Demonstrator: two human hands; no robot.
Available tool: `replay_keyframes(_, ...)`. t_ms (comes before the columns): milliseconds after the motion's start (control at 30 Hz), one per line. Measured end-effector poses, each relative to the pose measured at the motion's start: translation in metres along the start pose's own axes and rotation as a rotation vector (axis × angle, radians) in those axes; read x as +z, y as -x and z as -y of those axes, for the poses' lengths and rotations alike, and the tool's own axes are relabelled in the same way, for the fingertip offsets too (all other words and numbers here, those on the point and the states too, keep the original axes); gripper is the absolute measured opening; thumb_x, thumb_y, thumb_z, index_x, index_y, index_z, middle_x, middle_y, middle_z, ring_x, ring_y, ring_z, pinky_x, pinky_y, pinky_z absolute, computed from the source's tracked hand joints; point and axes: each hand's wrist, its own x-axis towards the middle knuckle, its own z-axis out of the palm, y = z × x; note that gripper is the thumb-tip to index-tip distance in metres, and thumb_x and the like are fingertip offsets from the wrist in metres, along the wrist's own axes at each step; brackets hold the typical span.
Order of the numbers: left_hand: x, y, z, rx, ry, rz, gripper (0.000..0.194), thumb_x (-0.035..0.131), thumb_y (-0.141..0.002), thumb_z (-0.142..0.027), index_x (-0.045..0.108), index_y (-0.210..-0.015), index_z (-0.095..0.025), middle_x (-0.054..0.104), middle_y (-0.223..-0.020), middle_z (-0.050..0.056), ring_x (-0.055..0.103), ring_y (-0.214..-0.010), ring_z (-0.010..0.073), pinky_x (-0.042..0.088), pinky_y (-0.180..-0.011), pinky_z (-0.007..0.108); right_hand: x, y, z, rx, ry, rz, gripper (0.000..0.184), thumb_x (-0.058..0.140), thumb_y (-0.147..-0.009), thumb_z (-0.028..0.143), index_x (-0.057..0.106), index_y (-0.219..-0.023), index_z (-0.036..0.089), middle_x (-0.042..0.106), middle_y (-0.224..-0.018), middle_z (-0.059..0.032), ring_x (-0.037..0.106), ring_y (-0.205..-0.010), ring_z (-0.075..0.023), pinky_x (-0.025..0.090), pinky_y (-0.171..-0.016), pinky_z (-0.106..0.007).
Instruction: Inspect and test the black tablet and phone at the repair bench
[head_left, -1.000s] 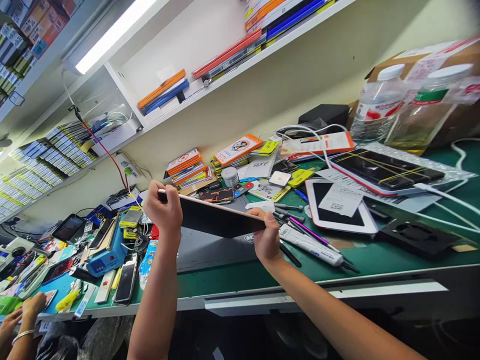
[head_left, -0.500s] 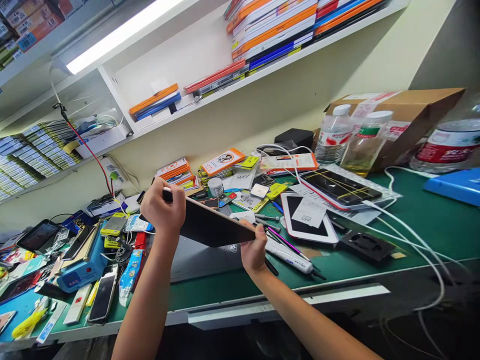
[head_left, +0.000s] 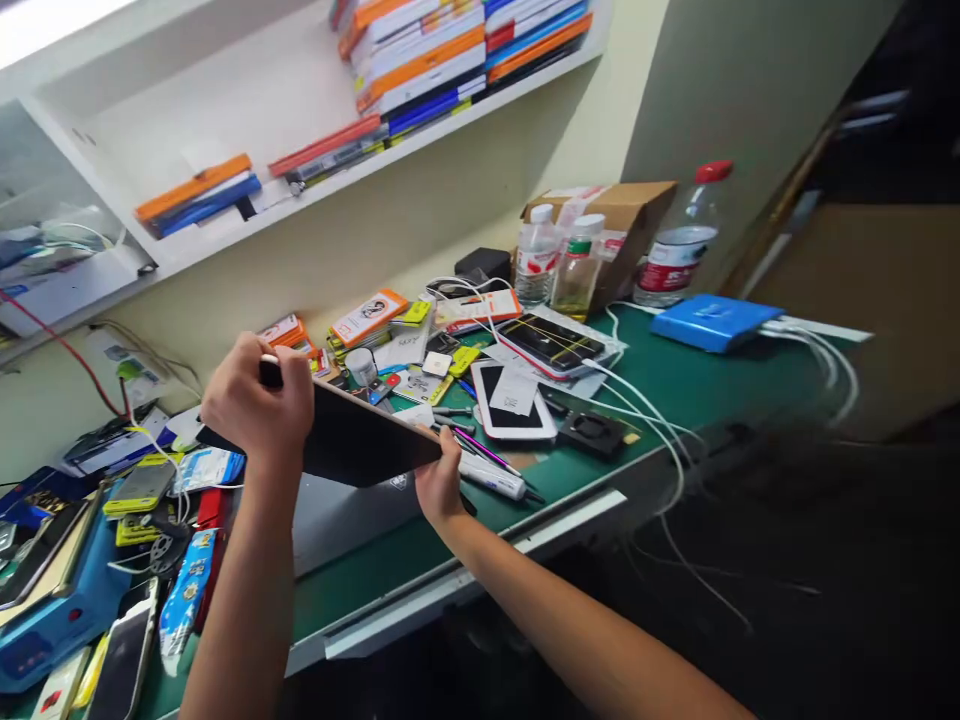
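Observation:
A thin tablet with a dark face and a pale edge (head_left: 360, 430) is held up at a slant over the bench by both hands. My left hand (head_left: 259, 400) grips its upper left end, fingers wrapped round the edge. My right hand (head_left: 441, 478) pinches its lower right end between thumb and fingers. Beneath it lies a flat grey panel (head_left: 345, 525) with a small emblem near its right side. A white tube (head_left: 491, 477) lies on the bench to the right of my right hand. The tablet's other face is mostly hidden.
The green bench (head_left: 645, 390) bears a white-framed tablet (head_left: 491, 400), a phone bound with rubber bands (head_left: 551, 342), bottles (head_left: 679, 250) and a blue box (head_left: 712, 322). Cables (head_left: 667, 440) hang over its front edge. At left are a blue device (head_left: 67, 630) and phones. A shelf (head_left: 375, 160) runs above.
My view has swung to the right, bringing the red-capped bottle and whole blue box into sight. The co-worker's hands at far left have left the view. Both hands keep hold of the tablet.

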Motion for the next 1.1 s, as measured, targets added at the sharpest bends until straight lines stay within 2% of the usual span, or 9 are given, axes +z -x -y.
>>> replay_keyframes(200,0.01,-0.007,0.0,0.009,0.038,-0.017,0.018,0.061,-0.08,-0.029,0.05,-0.068,-0.021,0.029,-0.057,-0.004,0.024,-0.056,0.014,0.016,-0.061,0.03,0.002,-0.002,0.0,0.004,-0.056,-0.018,0.052,0.057,-0.082,0.075,0.07,-0.082,0.024,0.077,-0.092,-0.0034,0.068,-0.11,-0.0309,0.054,-0.093,-0.041)
replay_keyframes(367,0.023,-0.01,-0.008,0.025,0.042,-0.044,0.039,0.055,-0.093,-0.033,0.036,-0.061,-0.019,0.014,-0.059,-0.005,0.009,-0.057,0.0121,0.009,-0.063,0.032,0.005,-0.005,0.005,0.066,-0.159,-0.083,0.047,0.062,-0.08,0.069,0.074,-0.087,0.023,0.079,-0.095,-0.0036,0.069,-0.112,-0.032,0.055,-0.096,-0.043)
replay_keyframes(567,0.021,-0.01,-0.031,-0.036,-0.039,0.118,0.037,0.054,-0.088,-0.037,0.031,-0.062,-0.023,0.013,-0.058,-0.005,0.007,-0.055,0.0153,0.009,-0.062,0.034,0.009,-0.005,0.021,0.148,-0.291,-0.1,0.039,0.07,-0.081,0.056,0.078,-0.098,0.021,0.08,-0.107,-0.0056,0.072,-0.112,-0.03,0.057,-0.099,-0.041)
replay_keyframes(633,0.02,-0.009,-0.036,-0.041,-0.057,0.15,0.034,0.052,-0.088,-0.039,0.036,-0.062,-0.023,0.015,-0.058,-0.005,0.009,-0.054,0.0159,0.009,-0.062,0.035,0.007,-0.007,0.021,0.162,-0.299,-0.115,0.041,0.068,-0.082,0.056,0.078,-0.098,0.02,0.081,-0.103,-0.0064,0.073,-0.11,-0.0301,0.057,-0.099,-0.042)
replay_keyframes(733,0.018,-0.008,-0.04,-0.025,-0.09,0.181,0.03,0.051,-0.089,-0.041,0.054,-0.065,-0.024,0.018,-0.059,-0.004,0.01,-0.056,0.0162,0.011,-0.062,0.035,0.002,-0.011,0.016,0.159,-0.3,-0.147,0.041,0.063,-0.083,0.055,0.079,-0.095,0.02,0.081,-0.099,-0.0059,0.074,-0.108,-0.0302,0.058,-0.098,-0.043)
replay_keyframes(833,0.011,-0.014,-0.039,0.005,-0.128,0.258,0.029,0.052,-0.088,-0.045,0.076,-0.09,-0.028,0.037,-0.059,-0.001,0.031,-0.056,0.0189,0.022,-0.063,0.034,0.001,-0.013,0.013,0.161,-0.313,-0.156,0.041,0.062,-0.081,0.054,0.078,-0.093,0.019,0.081,-0.101,-0.006,0.074,-0.108,-0.0303,0.058,-0.098,-0.043)
replay_keyframes(933,0.002,-0.025,-0.034,0.06,-0.093,0.388,0.048,0.053,-0.085,-0.046,0.071,-0.128,-0.033,0.073,-0.084,0.003,0.064,-0.081,0.0301,0.045,-0.076,0.04,0.003,-0.013,0.013,0.159,-0.312,-0.161,0.04,0.063,-0.078,0.054,0.077,-0.092,0.019,0.081,-0.099,-0.006,0.073,-0.11,-0.031,0.058,-0.098,-0.043)
replay_keyframes(1000,-0.002,-0.033,-0.029,0.124,-0.037,0.473,0.047,0.052,-0.085,-0.045,0.074,-0.124,-0.034,0.078,-0.112,0.003,0.07,-0.103,0.0333,0.05,-0.092,0.047,0.005,-0.013,0.014,0.154,-0.305,-0.173,0.04,0.063,-0.076,0.054,0.077,-0.092,0.019,0.081,-0.098,-0.0058,0.072,-0.112,-0.0312,0.058,-0.097,-0.043)
replay_keyframes(1100,-0.003,-0.038,-0.023,0.219,0.024,0.485,0.039,0.05,-0.086,-0.046,0.084,-0.099,-0.032,0.071,-0.137,0.002,0.061,-0.128,0.0349,0.044,-0.108,0.05,0.005,-0.014,0.013,0.153,-0.298,-0.171,0.041,0.064,-0.075,0.054,0.076,-0.091,0.019,0.081,-0.1,-0.0069,0.073,-0.111,-0.0312,0.059,-0.096,-0.042)
